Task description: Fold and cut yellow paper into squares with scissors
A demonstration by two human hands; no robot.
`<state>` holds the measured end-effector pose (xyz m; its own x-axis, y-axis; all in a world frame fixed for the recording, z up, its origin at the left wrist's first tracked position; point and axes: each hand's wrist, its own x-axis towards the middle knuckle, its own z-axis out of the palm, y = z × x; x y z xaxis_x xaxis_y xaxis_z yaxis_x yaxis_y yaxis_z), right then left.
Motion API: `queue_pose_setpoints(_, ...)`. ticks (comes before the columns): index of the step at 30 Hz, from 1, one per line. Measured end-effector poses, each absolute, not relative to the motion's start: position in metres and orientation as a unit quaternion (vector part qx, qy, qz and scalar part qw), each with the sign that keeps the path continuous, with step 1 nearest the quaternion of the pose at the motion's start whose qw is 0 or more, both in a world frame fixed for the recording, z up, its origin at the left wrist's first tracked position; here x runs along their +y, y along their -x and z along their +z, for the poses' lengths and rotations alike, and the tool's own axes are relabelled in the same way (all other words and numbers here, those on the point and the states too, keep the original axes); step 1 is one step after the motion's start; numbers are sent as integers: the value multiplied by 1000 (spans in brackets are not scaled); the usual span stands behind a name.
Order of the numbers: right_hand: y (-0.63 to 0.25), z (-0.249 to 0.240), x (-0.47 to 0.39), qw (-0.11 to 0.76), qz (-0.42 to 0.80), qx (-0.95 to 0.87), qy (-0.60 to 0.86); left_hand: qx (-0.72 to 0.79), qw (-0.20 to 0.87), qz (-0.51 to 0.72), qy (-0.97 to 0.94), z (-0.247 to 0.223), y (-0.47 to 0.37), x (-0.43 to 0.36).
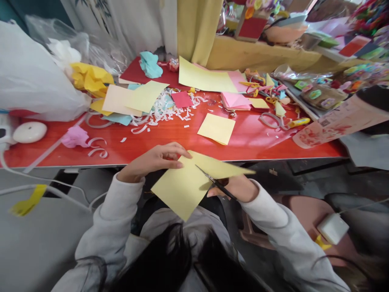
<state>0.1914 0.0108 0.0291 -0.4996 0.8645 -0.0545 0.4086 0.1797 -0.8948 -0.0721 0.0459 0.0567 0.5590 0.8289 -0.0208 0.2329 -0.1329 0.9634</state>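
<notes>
A sheet of pale yellow paper (pixel 182 186) hangs in front of the table edge, pinched at its upper left by my left hand (pixel 158 159). My right hand (pixel 240 187) is closed on black-handled scissors (pixel 217 183), whose blades point up and left over the paper. A cut runs into the sheet, and its upper right flap stretches across above the scissors and partly hides my right hand. Just beyond, a pale yellow square (pixel 216 129) lies on the red table (pixel 170 144).
White paper shreds (pixel 164 107), coloured sheets and crumpled paper lie along the back. A white plastic bag (pixel 33 77) stands at the left, a pink printed cup (pixel 337 121) at the right. Below on the right is a pink stool (pixel 298 211) with a white adapter (pixel 334 228).
</notes>
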Motion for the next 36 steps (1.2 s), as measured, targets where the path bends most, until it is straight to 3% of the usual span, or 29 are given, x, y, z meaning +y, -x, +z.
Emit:
queue_pose_setpoints(3, -195, 19, 8, 241, 550, -665, 443, 369, 515, 258, -729, 56, 69, 48)
queue_pose_setpoints(10, -192, 15, 6, 203, 653, -578, 446, 363, 615, 233, -660, 60, 63, 44)
queue_pose_setpoints(16, -179, 21, 8, 278, 646, -577, 415, 370, 596, 271, -659, 65, 61, 44)
queue_pose_setpoints(27, -180, 17, 7, 190, 644, -580, 462, 374, 650, 227, -621, 58, 67, 47)
queue_pose_setpoints(36, -179, 16, 14, 130, 637, -607, 457, 309, 606, 168, -714, 55, 73, 52)
